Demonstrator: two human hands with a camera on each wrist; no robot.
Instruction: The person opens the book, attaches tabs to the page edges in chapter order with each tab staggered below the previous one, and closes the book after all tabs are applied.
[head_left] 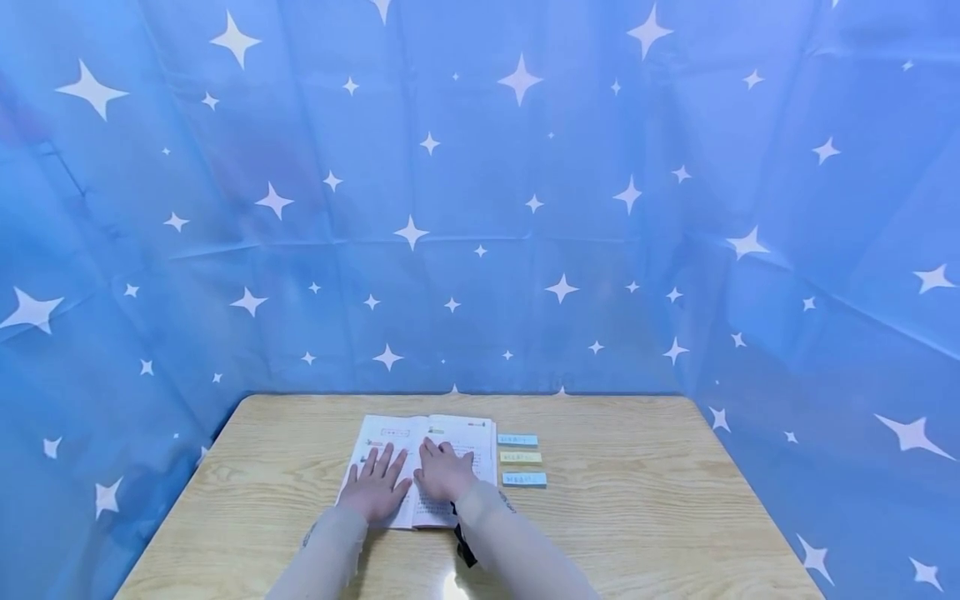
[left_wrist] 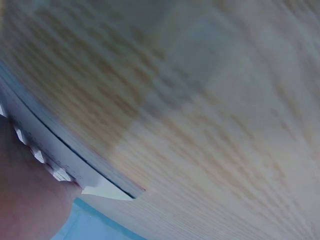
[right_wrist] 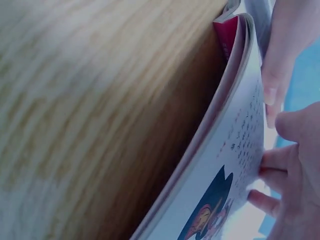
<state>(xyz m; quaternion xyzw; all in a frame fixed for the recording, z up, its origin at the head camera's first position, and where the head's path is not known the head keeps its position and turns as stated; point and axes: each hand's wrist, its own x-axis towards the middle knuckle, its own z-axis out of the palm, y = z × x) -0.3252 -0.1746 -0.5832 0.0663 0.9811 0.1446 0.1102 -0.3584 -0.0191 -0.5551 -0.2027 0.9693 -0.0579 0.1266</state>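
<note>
An open book (head_left: 397, 517) with printed pages lies on the table. My left hand (head_left: 375, 487) rests flat on the left page, its fingers spread. On the right page, my right hand (head_left: 444, 473) presses near the inner fold with its fingers reaching forward. In the right wrist view, the fingertips of the right hand (right_wrist: 295, 170) touch the page, above a printed cartoon figure in a dark hat. The left hand (right_wrist: 282, 55) shows beyond it. The left wrist view catches the book's edge (left_wrist: 100, 175) and part of the left hand (left_wrist: 30, 195).
Right of the book, three paper strips with handwriting lie in a column: a blue strip (head_left: 517, 439), a yellow strip (head_left: 521, 457) and another blue strip (head_left: 524, 479). A black strap-like piece (head_left: 465, 550) hangs below the right wrist. Blue star-patterned cloth (head_left: 480, 200) surrounds the wooden table (head_left: 637, 500).
</note>
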